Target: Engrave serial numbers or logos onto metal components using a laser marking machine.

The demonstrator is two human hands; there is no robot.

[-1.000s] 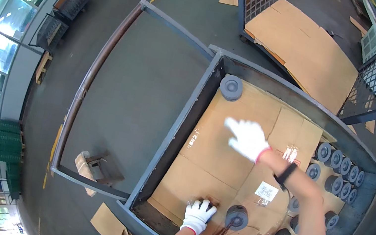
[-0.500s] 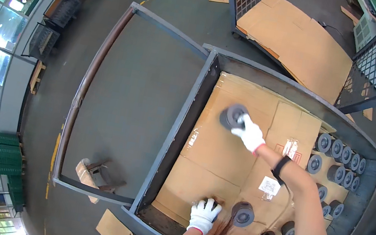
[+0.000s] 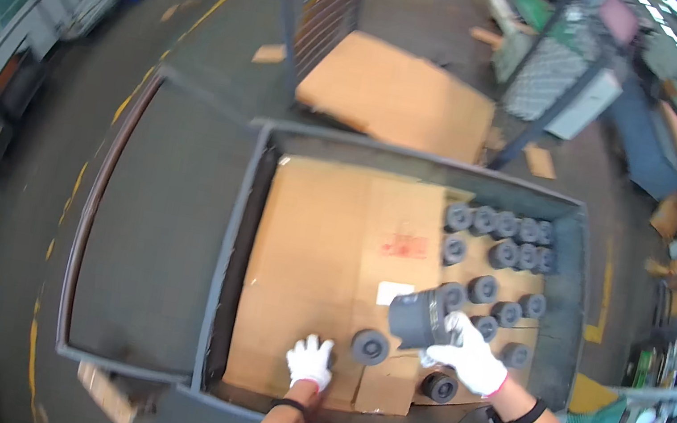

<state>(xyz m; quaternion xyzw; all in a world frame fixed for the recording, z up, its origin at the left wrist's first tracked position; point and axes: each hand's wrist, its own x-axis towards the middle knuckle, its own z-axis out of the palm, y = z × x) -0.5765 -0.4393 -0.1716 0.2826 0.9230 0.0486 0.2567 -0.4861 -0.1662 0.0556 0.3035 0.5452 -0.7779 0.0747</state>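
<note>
My right hand (image 3: 472, 355), in a white glove, is closed around one end of a dark grey cylindrical part (image 3: 417, 319). It holds the part tilted on its side above the right half of a metal bin (image 3: 233, 265). Farther left, my left hand (image 3: 309, 360), gloved too, lies with fingers spread low over the cardboard sheet (image 3: 309, 247); a dark patch at its right edge cannot be made out. Between the hands a round grey part (image 3: 370, 347) with a hollow centre stands on the cardboard. Another such part (image 3: 440, 387) is just below my right hand.
Several similar grey parts (image 3: 501, 255) stand in rows at the bin's right side. A metal frame (image 3: 88, 231) adjoins the bin's left side. Beyond the far wall lies a large cardboard sheet (image 3: 396, 90) by a mesh cage (image 3: 329, 10).
My right hand has moved from the far left of the cardboard to the right, near the rows, holding a grey part. My left hand stays low near the front. The whole view has turned.
</note>
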